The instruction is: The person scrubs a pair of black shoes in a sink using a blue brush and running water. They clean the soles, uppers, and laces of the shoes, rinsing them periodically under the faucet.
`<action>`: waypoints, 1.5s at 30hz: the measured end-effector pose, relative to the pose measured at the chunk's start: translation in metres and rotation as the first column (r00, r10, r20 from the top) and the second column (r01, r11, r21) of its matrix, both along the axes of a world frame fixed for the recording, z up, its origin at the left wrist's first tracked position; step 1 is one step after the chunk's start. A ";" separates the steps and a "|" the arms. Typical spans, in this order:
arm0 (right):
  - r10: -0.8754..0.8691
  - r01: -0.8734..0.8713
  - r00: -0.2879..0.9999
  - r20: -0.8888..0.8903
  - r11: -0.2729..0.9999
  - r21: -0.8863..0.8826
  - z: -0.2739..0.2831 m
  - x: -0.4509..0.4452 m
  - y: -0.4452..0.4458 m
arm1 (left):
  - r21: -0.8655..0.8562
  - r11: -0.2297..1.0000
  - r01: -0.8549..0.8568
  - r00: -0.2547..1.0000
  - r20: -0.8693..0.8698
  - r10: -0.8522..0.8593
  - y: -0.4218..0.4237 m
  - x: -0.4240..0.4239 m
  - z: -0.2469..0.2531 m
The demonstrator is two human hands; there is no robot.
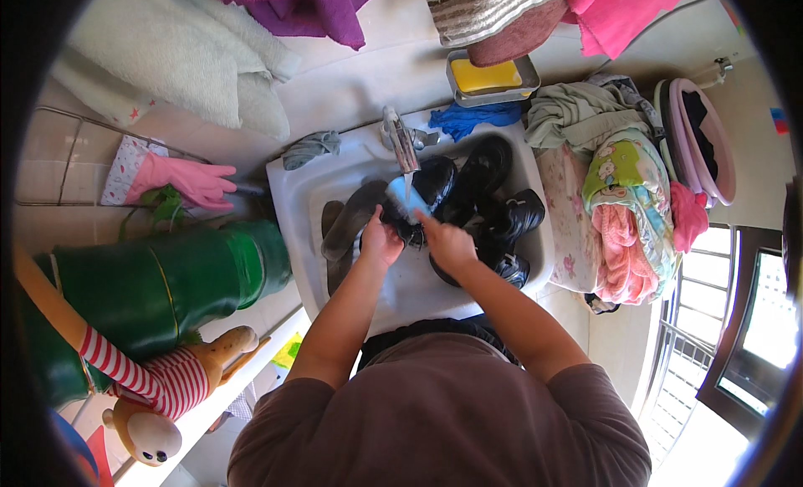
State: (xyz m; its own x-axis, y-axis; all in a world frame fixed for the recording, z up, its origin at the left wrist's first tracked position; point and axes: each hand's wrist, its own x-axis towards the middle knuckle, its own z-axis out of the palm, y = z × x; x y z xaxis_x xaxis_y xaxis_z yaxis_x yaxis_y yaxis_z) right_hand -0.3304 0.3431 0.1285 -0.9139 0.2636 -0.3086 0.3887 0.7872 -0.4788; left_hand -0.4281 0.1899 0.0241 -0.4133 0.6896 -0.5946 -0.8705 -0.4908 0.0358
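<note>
A chrome faucet [400,142] runs a thin stream of water onto a light-blue brush [406,198]. My right hand [448,243] is closed on the brush, which lies against a black shoe [401,222]. The near side of that shoe is in my left hand [381,239], partly hidden by the brush. Several wet black shoes [517,217] crowd the right half of the white sink [401,299]. Dark insoles or similar flat pieces [354,220] lean in its left half; what they are exactly I cannot tell.
A blue cloth [473,118] and a grey cloth [312,149] lie on the sink's back rim. Behind it is a soap dish [492,79] with yellow soap. Piled laundry [621,217] stands right; a green cylinder [188,286], pink rubber gloves [188,179] and a plush monkey [182,380] are left.
</note>
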 end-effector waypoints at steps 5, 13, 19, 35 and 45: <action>-0.046 0.048 0.995 0.093 0.999 -0.019 0.001 0.001 0.005 | 0.097 0.993 0.067 0.995 -0.076 -0.060 0.007 0.001 -0.033; -0.200 0.203 0.977 0.078 0.979 -0.033 -0.014 -0.001 0.027 | -0.322 0.947 0.017 0.999 0.046 -0.002 0.017 0.008 0.028; -0.577 0.495 0.808 -0.118 0.774 -0.395 -0.040 0.022 0.086 | -0.276 0.961 -0.032 0.997 0.054 0.049 0.017 0.008 0.054; -0.308 0.213 0.950 -0.052 0.760 -0.614 -0.020 -0.016 -0.043 | -0.127 0.982 -0.140 0.987 -0.097 0.128 -0.004 0.029 0.087; -0.410 0.283 0.894 -0.181 0.830 -0.481 -0.058 -0.059 -0.003 | -0.262 0.965 0.022 0.894 -0.427 -0.136 -0.021 0.017 0.153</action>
